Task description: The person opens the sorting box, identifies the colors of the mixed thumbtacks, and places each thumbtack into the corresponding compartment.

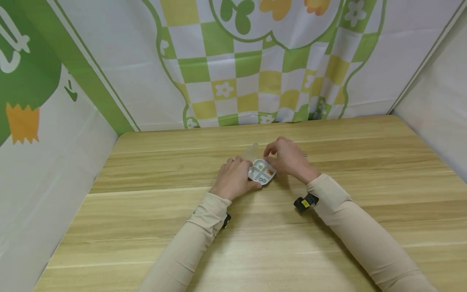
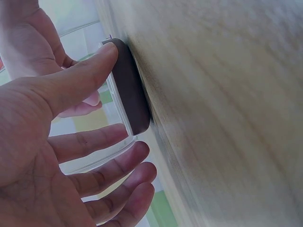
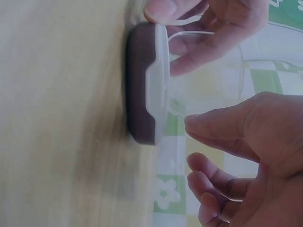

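A small pill box (image 1: 262,172) lies on the table, white inside with several compartments and dark brown on its outer side (image 3: 140,85). Its clear lid (image 1: 251,151) stands raised at the back. Tiny green ring-like pieces and orange-red ones sit in some compartments. My left hand (image 1: 234,177) grips the box from the left, thumb on the near side and index finger at the far rim. The right hand (image 1: 288,157) hovers at the box's right rear edge with fingers bent. Its thumb (image 3: 218,120) covers the index fingertip, so whether it pinches a tiny piece is hidden.
One tiny piece (image 1: 305,155) lies on the wooden table (image 1: 175,227) just right of my right hand. A checked green, yellow and white curtain (image 1: 248,81) hangs along the table's back edge. White cloth walls rise at the left and right.
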Demonstrator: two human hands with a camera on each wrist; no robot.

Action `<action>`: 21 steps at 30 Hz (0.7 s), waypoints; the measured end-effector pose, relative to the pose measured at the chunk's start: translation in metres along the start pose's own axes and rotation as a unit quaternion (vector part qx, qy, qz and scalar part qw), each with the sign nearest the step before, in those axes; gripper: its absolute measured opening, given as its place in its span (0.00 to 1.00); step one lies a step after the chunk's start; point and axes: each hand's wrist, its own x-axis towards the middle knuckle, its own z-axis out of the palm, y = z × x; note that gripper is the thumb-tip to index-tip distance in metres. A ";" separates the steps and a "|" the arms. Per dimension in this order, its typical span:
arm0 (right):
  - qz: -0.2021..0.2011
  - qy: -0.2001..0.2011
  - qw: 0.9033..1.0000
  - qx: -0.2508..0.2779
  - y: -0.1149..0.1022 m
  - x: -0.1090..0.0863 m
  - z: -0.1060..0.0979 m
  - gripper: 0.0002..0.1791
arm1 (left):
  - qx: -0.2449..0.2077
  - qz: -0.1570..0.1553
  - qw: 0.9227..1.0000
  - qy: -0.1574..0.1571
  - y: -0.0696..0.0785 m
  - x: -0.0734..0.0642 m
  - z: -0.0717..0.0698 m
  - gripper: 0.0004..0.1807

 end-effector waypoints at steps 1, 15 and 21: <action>0.003 0.000 1.000 0.002 0.001 0.000 -0.001 0.04 | -0.001 0.000 1.000 -0.001 0.000 0.000 0.000 0.33; 0.027 -0.018 0.999 0.017 0.009 0.000 -0.012 0.06 | -0.002 -0.002 1.000 -0.001 0.000 0.000 0.001 0.34; 0.044 -0.025 0.999 0.014 0.012 0.000 -0.017 0.06 | 0.000 -0.005 1.000 -0.003 0.000 0.000 0.000 0.35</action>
